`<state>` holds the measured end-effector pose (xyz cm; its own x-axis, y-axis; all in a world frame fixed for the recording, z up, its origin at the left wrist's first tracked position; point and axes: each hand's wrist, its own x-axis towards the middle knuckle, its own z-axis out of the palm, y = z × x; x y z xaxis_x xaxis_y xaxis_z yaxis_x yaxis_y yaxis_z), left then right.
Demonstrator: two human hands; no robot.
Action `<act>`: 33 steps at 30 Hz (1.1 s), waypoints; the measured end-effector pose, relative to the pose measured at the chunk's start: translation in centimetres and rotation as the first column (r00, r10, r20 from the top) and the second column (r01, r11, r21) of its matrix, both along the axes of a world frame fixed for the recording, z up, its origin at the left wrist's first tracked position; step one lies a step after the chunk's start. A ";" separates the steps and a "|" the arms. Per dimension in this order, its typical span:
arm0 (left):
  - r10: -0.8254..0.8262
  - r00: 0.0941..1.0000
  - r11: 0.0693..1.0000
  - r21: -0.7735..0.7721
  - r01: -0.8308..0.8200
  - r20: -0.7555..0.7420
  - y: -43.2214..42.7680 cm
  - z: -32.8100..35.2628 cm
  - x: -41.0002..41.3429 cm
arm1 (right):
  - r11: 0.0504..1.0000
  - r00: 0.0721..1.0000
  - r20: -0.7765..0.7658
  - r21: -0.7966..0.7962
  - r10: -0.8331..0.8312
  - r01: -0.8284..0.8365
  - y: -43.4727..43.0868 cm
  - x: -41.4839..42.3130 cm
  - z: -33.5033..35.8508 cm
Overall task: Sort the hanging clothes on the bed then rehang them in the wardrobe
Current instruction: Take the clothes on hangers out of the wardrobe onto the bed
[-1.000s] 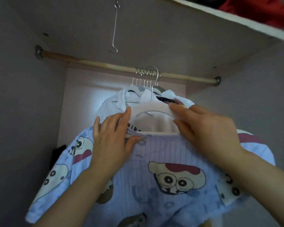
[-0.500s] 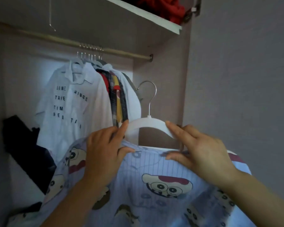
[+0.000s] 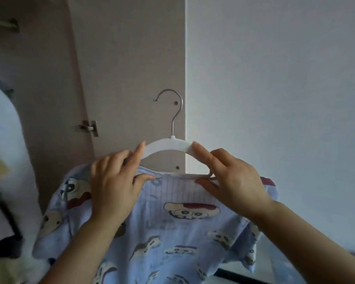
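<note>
Head: hanger [image 3: 168, 143] between both hands [image 3: 113, 187] [image 3: 234, 181]

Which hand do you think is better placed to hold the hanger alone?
Probably the right hand: it clamps the white hanger on its bare arm, whereas the left hand pinches it through the collar of the blue shirt.

We hold the hanger [image 3: 168, 145] in front of us with the shirt [image 3: 172, 232] draped on it — our left hand [image 3: 113, 187] on its left arm, our right hand [image 3: 232, 181] on its right. Behind it stands the wardrobe door [image 3: 131, 68], its hinge [image 3: 89, 128] off to the left, with the wall [image 3: 275, 78] to the right and hung clothes [image 3: 4, 140] at the far left edge.
</note>
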<state>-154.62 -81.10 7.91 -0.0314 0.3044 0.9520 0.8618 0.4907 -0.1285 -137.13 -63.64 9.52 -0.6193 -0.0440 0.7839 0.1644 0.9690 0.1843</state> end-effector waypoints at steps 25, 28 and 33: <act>-0.969 0.182 0.152 -0.180 0.972 0.168 23.6 -10.1 71.0 | 0.269 0.307 0.127 -0.252 -0.943 0.930 -6.7 74.8 -9.4; -0.968 0.086 0.039 -0.196 0.980 0.238 24.2 -11.8 78.3 | 0.176 0.217 0.140 -0.259 -0.966 0.950 -7.9 80.7 -11.1; -0.954 -0.056 -0.117 -0.196 0.974 0.294 26.4 -14.2 87.7 | 0.054 0.097 0.155 -0.265 -0.983 0.963 -7.9 87.9 -13.1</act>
